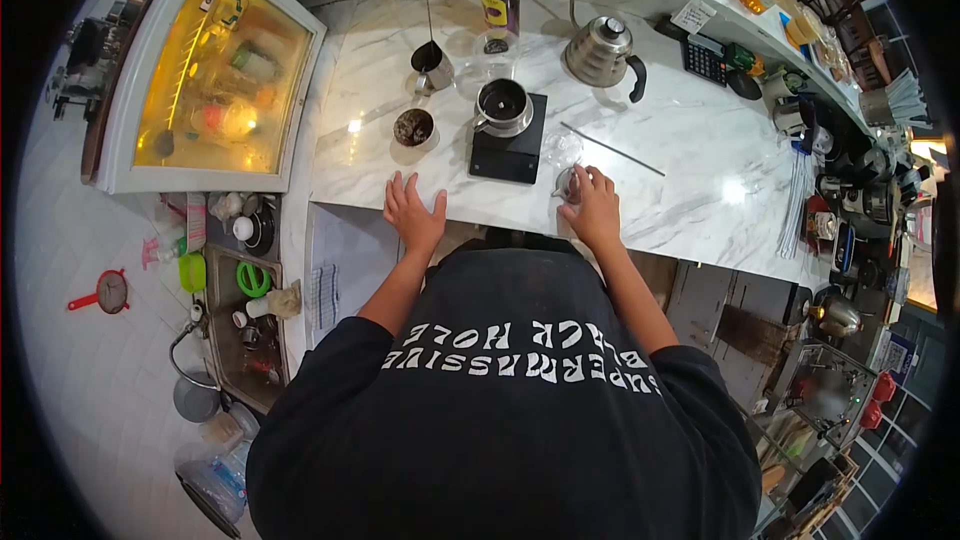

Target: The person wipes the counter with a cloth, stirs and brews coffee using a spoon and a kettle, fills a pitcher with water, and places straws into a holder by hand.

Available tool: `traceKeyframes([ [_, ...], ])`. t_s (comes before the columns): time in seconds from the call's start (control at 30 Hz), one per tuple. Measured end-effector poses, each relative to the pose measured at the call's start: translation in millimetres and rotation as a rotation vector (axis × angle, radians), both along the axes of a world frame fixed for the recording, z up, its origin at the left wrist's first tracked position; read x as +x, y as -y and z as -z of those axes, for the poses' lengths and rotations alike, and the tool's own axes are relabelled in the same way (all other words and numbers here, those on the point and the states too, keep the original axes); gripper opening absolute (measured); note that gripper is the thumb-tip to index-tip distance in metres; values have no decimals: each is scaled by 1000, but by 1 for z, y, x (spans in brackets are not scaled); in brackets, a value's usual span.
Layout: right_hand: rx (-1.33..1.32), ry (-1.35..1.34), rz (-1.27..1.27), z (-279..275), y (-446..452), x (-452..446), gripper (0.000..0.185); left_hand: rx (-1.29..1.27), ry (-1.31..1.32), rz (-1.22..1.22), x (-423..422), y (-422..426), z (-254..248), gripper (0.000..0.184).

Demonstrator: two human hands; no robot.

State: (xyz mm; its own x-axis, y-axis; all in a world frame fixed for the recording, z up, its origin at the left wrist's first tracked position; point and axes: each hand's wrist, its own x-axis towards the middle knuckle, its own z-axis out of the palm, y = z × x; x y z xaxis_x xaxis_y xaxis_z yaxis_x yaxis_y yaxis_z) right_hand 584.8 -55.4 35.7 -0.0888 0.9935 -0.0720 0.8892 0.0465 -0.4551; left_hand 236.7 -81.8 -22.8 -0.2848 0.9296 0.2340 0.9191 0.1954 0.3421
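My left hand (415, 215) lies at the counter's front edge with its fingers spread, holding nothing. In front of it stands a cup (413, 127) with dark brown contents. My right hand (597, 208) has its fingers round a small glass cup (567, 186) on the counter; part of it is hidden by the fingers. Between my hands and farther back is a black scale (505, 165), bearing a metal vessel with a dark interior (504, 108). A clear round glass item (564, 148) and a thin dark stick (613, 149) lie just beyond my right hand.
A gooseneck kettle (603, 52) stands at the back right, near a calculator (704, 60). A bottle (499, 5) and a metal pitcher (432, 67) with a long thin rod stand at the back. The glass-fronted cabinet (300, 105) is left; a sink (225, 340) lies below.
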Motion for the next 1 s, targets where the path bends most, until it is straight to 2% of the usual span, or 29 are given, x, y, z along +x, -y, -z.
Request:
traceKeyframes([
  [0.3,41,37,59,11,2,-22,76,22,118,48,-6,5,-4,78],
  [0.5,177,27,84,28,19,-25,69,24,110,78,-10,8,-1,81],
  [0.6,229,15,85,33,23,-25,72,39,87,94,-11,9,3,84],
  [0.73,165,-43,90,25,29,-26,78,9,116,180,-12,18,-10,91],
  [0.83,196,-104,81,21,34,-22,78,-82,240,144,-6,43,-25,95],
  [1.0,229,-183,-76,5,52,-12,74,-142,439,-64,16,114,-33,103],
])
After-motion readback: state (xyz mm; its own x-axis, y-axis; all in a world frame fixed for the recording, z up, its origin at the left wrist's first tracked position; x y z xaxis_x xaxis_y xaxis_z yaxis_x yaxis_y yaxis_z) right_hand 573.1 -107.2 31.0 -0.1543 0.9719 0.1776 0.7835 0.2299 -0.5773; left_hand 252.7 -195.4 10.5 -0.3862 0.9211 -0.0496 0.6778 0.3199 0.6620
